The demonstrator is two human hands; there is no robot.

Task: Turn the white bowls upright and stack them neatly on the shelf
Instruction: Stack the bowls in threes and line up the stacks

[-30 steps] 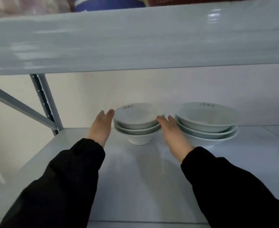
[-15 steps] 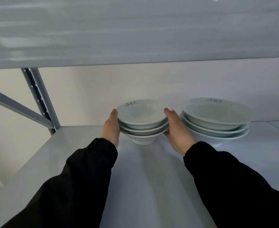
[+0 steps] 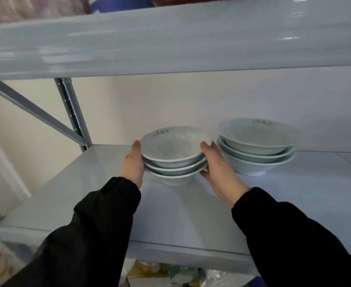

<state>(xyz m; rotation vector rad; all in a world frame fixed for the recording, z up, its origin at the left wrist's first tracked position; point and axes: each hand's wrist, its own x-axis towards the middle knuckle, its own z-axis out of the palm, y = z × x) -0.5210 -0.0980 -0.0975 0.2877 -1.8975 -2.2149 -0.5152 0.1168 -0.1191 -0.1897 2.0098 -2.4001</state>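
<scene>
Three small white bowls form an upright stack (image 3: 173, 156) in the middle of the grey shelf (image 3: 87, 195). My left hand (image 3: 133, 162) presses against the stack's left side. My right hand (image 3: 220, 168) cups its right side, thumb at the top rim. The stack's foot looks to rest on the shelf. To the right stands a second upright stack of three larger white bowls (image 3: 255, 146), apart from my right hand. Both top bowls carry dark lettering near the rim.
The shelf above (image 3: 170, 38) hangs low over the bowls and carries a blue container (image 3: 118, 5). A grey upright post and a diagonal brace (image 3: 73, 114) stand at the back left. Packaged items (image 3: 170, 274) lie on the level below.
My hands came in from beside the small stack and closed on both its sides. The view shifted, and the stack now sits a little nearer the shelf's front.
</scene>
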